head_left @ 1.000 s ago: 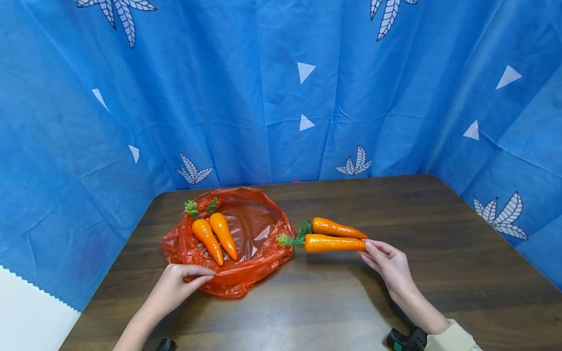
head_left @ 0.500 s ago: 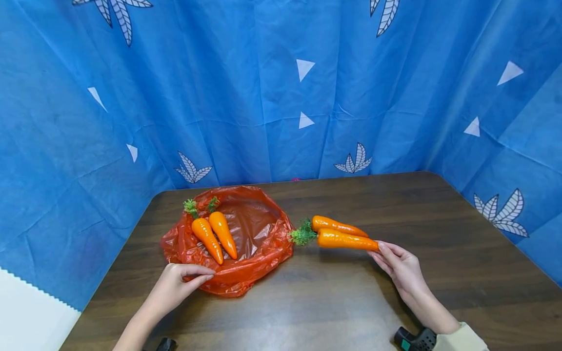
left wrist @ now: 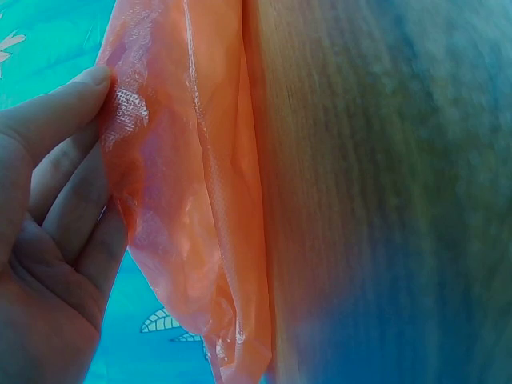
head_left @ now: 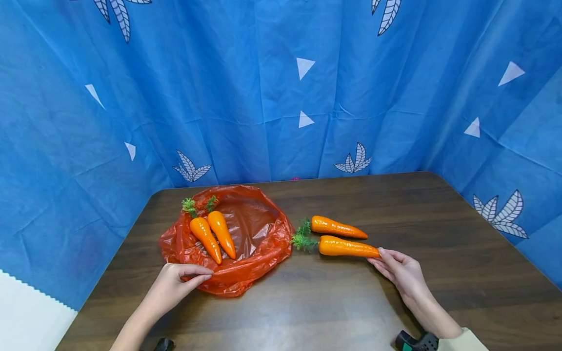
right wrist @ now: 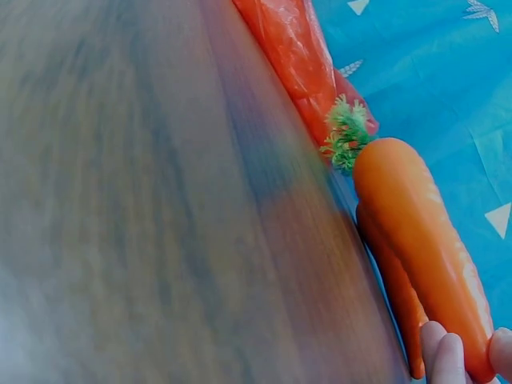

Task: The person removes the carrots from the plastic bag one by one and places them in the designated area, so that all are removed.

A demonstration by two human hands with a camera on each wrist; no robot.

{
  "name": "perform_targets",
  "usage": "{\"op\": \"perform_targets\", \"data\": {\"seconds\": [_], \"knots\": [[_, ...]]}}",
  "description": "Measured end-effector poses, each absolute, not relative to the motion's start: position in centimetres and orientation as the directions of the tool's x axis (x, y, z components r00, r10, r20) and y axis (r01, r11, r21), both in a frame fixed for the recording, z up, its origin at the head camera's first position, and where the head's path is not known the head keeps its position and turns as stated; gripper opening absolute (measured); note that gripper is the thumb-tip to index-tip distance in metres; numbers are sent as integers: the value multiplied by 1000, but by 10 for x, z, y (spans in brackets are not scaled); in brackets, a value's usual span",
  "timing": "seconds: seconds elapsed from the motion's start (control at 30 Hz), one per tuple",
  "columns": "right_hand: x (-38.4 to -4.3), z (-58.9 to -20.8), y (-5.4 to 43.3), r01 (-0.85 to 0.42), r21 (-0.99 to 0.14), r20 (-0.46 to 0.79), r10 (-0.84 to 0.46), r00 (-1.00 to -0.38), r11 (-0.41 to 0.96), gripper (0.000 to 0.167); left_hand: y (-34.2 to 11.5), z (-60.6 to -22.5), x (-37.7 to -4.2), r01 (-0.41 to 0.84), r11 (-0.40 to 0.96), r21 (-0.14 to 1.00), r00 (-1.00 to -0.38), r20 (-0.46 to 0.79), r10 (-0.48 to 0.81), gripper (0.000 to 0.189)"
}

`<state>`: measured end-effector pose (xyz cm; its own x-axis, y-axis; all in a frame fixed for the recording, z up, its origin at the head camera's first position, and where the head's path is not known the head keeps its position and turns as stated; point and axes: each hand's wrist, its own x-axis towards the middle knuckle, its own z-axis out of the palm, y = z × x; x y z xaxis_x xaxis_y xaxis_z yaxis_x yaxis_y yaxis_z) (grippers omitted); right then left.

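Observation:
At the table's left, my left hand (head_left: 175, 285) pinches the near rim of a red plastic bag (head_left: 239, 277) that lies with its mouth spread wide. Thumb and fingers also show at the film of the bag (left wrist: 184, 152) in the left wrist view. Inside it lie two toy carrots, a left one (head_left: 205, 238) and a right one (head_left: 222, 235), green tops pointing away. My right hand (head_left: 404, 273) pinches another carrot (head_left: 347, 246) by its thin tip, close over the table, its leafy top toward the bag. Just behind it a second loose carrot (head_left: 337, 227) lies roughly parallel.
The dark wooden table (head_left: 439, 243) extends to the right and in front of the bag. A blue curtain (head_left: 281, 97) with white leaves and triangles closes off the back and both sides. A white surface (head_left: 30, 312) shows at the lower left.
My right hand has drawn its carrot rightward, away from the bag, then slightly nearer the front and lower, opening a gap to the loose carrot. The left hand keeps its grip on the rim.

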<state>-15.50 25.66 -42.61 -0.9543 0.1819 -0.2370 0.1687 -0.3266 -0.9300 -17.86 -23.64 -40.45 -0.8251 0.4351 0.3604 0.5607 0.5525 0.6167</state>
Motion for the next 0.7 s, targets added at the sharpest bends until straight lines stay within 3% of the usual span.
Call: {"op": "perform_targets", "data": {"seconds": [0.23,0.43,0.7], "knots": [[-157,-427,257,153,-959,-202,198,-959,-239,23,-237,-407,-179,587,547,596,-808,396,436,10],[-159,-430,256,168,-982,-182,177,-967,-90,42,-237,-407,-178,589,549,594,-807,399,435,10],[-162,-433,265,164,-982,-149,149,-978,96,41,-236,-404,-179,579,555,597,-814,383,437,11]]}}
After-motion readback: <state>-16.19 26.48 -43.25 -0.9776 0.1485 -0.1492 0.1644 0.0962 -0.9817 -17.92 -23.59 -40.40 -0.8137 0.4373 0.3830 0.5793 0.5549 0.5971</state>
